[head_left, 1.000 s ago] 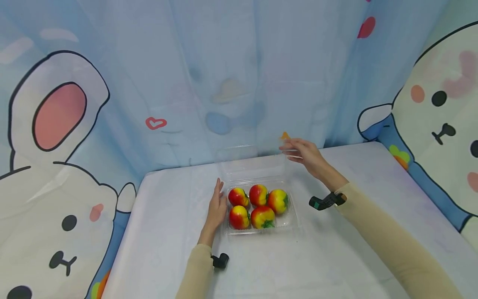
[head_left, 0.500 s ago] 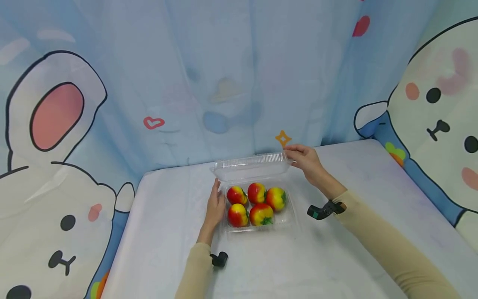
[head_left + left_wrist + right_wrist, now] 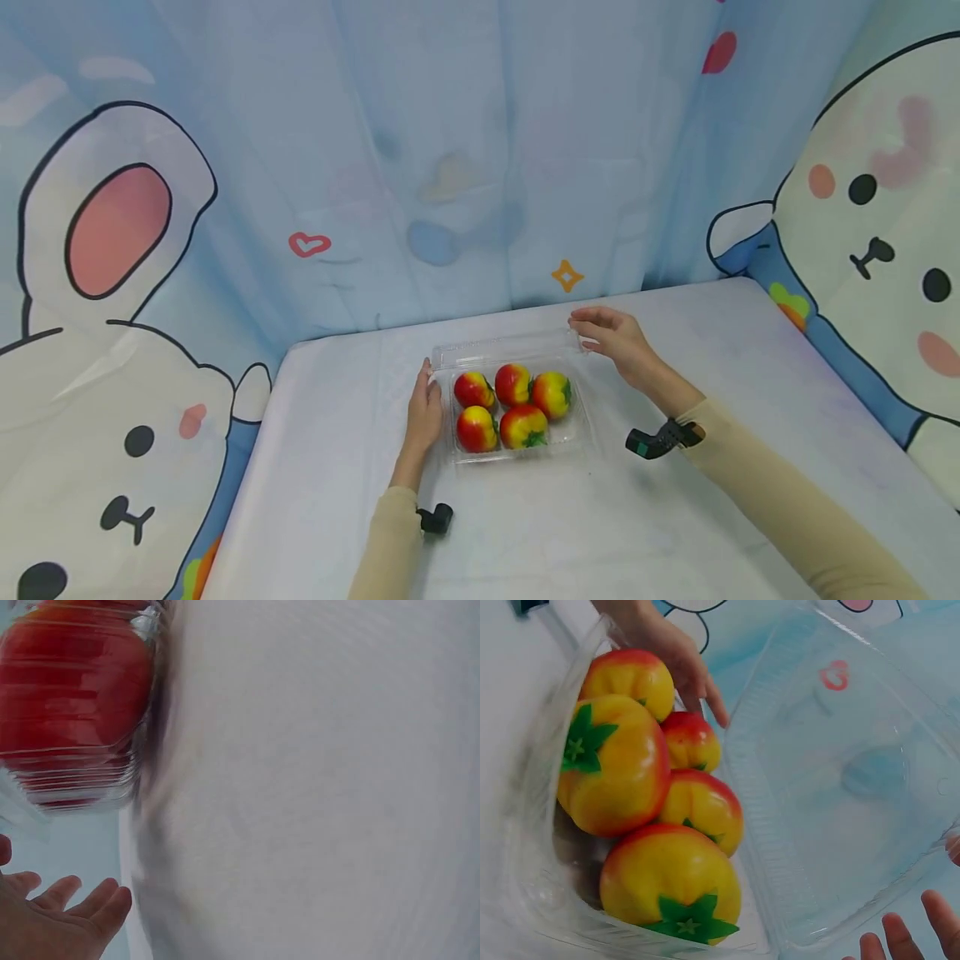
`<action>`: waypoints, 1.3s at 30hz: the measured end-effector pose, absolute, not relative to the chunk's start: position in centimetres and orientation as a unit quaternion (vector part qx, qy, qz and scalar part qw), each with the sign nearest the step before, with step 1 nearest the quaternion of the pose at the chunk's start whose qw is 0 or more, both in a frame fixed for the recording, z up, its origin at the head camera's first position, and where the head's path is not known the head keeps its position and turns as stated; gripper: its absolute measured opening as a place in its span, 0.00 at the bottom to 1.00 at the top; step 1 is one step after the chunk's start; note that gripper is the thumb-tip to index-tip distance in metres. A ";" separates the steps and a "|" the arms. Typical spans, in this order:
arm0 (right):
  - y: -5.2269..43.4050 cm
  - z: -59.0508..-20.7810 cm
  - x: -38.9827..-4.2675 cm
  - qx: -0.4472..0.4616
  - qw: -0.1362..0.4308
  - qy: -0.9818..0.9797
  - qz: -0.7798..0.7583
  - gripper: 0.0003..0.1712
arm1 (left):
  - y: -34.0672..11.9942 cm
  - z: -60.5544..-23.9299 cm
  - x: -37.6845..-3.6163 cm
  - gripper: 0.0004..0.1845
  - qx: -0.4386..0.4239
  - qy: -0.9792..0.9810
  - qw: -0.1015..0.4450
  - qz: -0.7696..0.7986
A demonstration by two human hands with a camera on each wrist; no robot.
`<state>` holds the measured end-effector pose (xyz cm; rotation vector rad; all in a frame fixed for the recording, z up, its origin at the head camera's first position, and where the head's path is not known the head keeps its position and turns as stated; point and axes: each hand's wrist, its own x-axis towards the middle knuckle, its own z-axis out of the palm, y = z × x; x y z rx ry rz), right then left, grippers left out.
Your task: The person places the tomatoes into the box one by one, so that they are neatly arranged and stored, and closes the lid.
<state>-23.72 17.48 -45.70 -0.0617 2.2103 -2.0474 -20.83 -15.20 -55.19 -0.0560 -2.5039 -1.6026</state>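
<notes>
A clear plastic clamshell box [image 3: 577, 433] stands on the white table, holding several red-and-yellow fruits [image 3: 523, 426] with star-shaped green tops, shaped like persimmons. Behind the fruits its clear lid [image 3: 495, 348] is swung up on the far side. My right hand [image 3: 611, 342] pinches the lid's right end; in the right wrist view its other fingers [image 3: 900, 937] spread outside the lid's edge. My left hand [image 3: 424, 412] lies along the left side of the box, fingers extended. In the left wrist view those fingers [image 3: 94, 904] are spread beside the box's ribbed wall.
A white cloth covers the table [image 3: 337, 417]. Close behind its back edge hangs a pale blue curtain [image 3: 465, 125] printed with cartoon bears, hearts and a star. Both wrists carry small black cameras.
My right hand has come down and slightly forward, and the lid has sunk lower with it. The left hand has shifted slightly left; the fruits stay in place.
</notes>
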 end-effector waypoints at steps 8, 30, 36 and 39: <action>17.7 -47.1 -23.3 -0.014 0.067 0.736 -0.674 0.33 | -16.0 -54.2 -20.5 0.27 0.003 -0.815 0.074 -0.575; 18.3 -49.6 -22.0 -0.036 0.097 0.751 -0.652 0.36 | -16.1 -53.1 -18.8 0.35 -0.082 -0.784 -0.042 -0.614; 18.1 -50.2 -21.6 -0.025 0.106 0.739 -0.665 0.37 | -15.8 -53.5 -18.5 0.35 -0.085 -0.781 -0.043 -0.617; 18.2 -50.5 -21.4 -0.024 0.108 0.734 -0.670 0.38 | -15.9 -53.8 -18.3 0.33 -0.084 -0.779 -0.042 -0.620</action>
